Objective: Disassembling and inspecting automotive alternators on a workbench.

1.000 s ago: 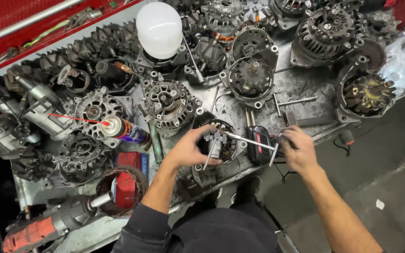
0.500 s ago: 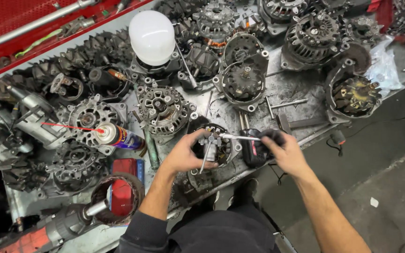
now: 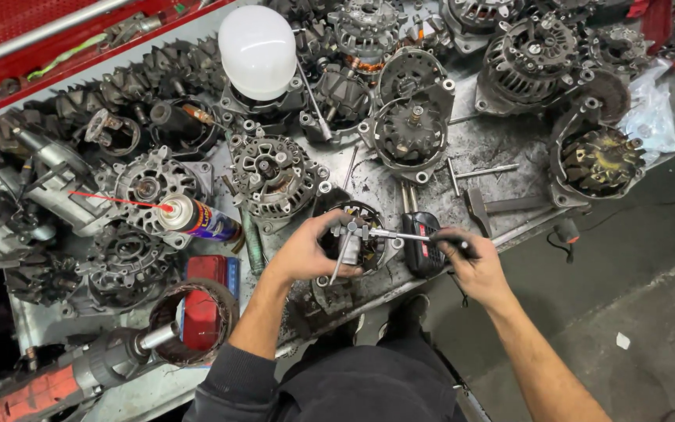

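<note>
- While left hand (image 3: 306,254) stays clenched on small metal part (image 3: 349,242), right hand (image 3: 474,266) grasps screwdriver (image 3: 412,235), entering from 3 o'clock.
- Since earlier frames: tip still seated; fastening apparently continues.

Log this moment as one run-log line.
left hand: steadies small metal part over alternator housing | right hand: grips ratchet handle | spray can: lying left | workbench: cluttered

Cluttered metal workbench (image 3: 509,152); red tool tray (image 3: 33,47) behind; white lamp globe (image 3: 257,52); grey concrete floor (image 3: 626,312).

Bare bench strip (image 3: 501,184) beyond the hands, probably passable, between alternators (image 3: 412,129).
</note>
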